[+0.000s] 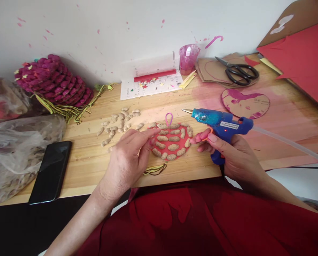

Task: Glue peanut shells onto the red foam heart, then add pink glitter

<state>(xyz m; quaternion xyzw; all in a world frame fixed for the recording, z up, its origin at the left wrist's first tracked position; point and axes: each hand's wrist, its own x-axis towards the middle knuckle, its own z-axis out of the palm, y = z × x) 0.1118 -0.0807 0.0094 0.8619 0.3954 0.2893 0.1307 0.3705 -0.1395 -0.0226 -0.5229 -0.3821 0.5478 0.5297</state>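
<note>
My right hand [235,153] is wrapped round the handle of a blue hot glue gun [214,121]. Its metal nozzle points left, above the table and a little beyond a red cut-out [167,145]. Rows of peanuts [173,147] lie on that cut-out, which has a pink loop [169,119] at its top and a yellow-green tassel [155,169] at its bottom. At its left edge, my left hand [128,154] is closed, index finger and thumb brought together. Whatever sits between those fingertips is hidden.
Loose peanuts [121,121] are scattered behind my left hand. A phone [51,172] and plastic bag [17,156] lie left, below a stack of magenta peanut pieces [54,81]. Scissors [241,73], a cardboard heart [245,103] and a pink cup [188,60] are toward the back right.
</note>
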